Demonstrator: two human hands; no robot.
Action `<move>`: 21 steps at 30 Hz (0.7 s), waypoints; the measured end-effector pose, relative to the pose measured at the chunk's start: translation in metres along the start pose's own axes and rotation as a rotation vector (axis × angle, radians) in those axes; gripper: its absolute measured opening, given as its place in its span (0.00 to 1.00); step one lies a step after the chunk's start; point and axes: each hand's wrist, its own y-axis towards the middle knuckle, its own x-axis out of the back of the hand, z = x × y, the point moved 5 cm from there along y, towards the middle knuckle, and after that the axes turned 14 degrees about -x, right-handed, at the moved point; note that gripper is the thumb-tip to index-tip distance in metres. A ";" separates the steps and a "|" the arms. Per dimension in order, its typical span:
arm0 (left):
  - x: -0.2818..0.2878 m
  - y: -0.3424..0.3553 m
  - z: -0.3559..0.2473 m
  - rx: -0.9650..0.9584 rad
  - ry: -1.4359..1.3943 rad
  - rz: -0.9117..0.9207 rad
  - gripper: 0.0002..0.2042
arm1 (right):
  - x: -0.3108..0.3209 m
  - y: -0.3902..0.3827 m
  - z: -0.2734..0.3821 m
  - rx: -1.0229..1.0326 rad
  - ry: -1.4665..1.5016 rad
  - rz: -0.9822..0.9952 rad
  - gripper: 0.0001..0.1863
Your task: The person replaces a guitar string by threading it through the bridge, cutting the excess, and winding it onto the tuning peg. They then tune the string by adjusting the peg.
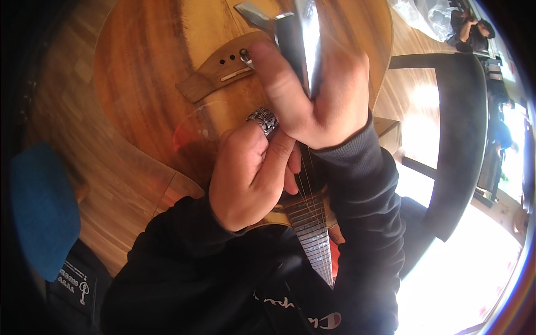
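- Head view: an acoustic guitar (145, 72) lies with its body away from the person and its neck running down toward the lap, over the dark sweatshirt.
- Its top is glossy, with streaks of amber, honey and darker brown grain; light glares off parts of it.
- The brown wooden bridge (196, 86) sits at a slant, bearing a pale saddle (237, 75) and a row of dark holes, with a small metal piece (244, 55) by the uppermost hole in sight, close to the right thumb.
- Thin strings (310, 195) run down the dark fretboard (308, 224), whose frets and markings catch a bluish shine.
- The right hand (334, 109) is closed around a shiny metal tool (310, 39), above the guitar top beside the bridge.
- The left hand (245, 178), wearing a chunky silver ring (262, 120), has its fingers curled just below the right hand, next to the strings; whether it grips anything cannot be told.
- The hands cover the soundhole area and one end of the bridge.
- The tool is blurred and cut by the upper edge, so its kind is unclear; the guitar's far end is cropped there too.
- A faint reddish curve on the top could be a guard or a reflection.
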 end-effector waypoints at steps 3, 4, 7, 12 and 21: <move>-0.003 0.000 0.001 -0.074 0.084 -0.013 0.13 | -0.004 0.007 0.014 -0.030 -0.253 -0.014 0.13; -0.003 0.000 0.001 -0.082 0.088 -0.023 0.13 | -0.008 0.006 0.011 -0.038 -0.257 -0.011 0.12; -0.004 0.001 -0.002 -0.096 0.104 -0.035 0.13 | -0.013 0.002 0.005 0.029 -0.187 -0.036 0.09; -0.005 0.001 0.003 -0.139 0.145 0.007 0.12 | -0.014 -0.012 -0.014 0.101 -0.046 0.124 0.22; -0.006 -0.001 0.008 -0.149 0.248 0.045 0.10 | -0.015 -0.022 -0.014 0.151 -0.286 0.228 0.45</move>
